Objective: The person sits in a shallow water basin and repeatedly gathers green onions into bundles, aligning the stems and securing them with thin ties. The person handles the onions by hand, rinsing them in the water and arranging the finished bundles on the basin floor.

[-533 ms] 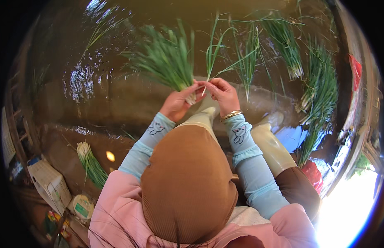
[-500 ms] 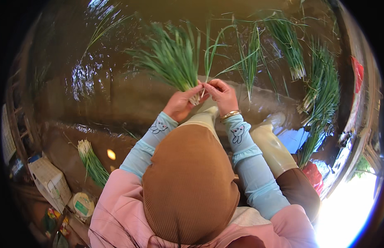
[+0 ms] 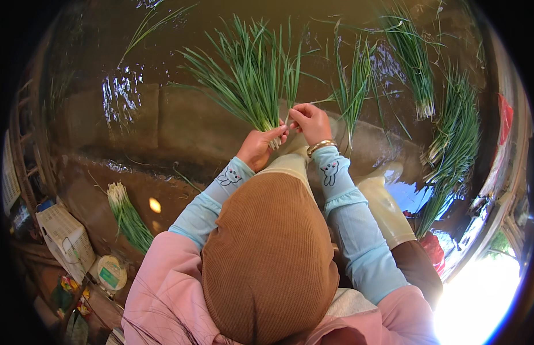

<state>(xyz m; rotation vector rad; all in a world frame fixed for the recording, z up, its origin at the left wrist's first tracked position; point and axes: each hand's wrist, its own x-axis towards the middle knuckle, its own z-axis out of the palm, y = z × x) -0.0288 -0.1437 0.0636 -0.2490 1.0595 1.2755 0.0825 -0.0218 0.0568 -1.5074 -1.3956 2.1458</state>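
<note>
Crate [image 3: 66, 233]: pale, lattice-sided, tilted, at lower left.
Round container [image 3: 113, 265]: pale, with a green label, just beside the crate.
Water [image 3: 86, 123]: muddy brown, with bright glints at upper left.
Red strip [image 3: 504, 119]: along the right edge.
Red material [image 3: 432, 252]: crumpled, at lower right, near white glare [image 3: 479, 305].

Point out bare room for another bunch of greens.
Open brown water lies left of the held bunch, above the bunch at lower left. It's crowded right of the right hand, where more bunches lie close together.
</note>
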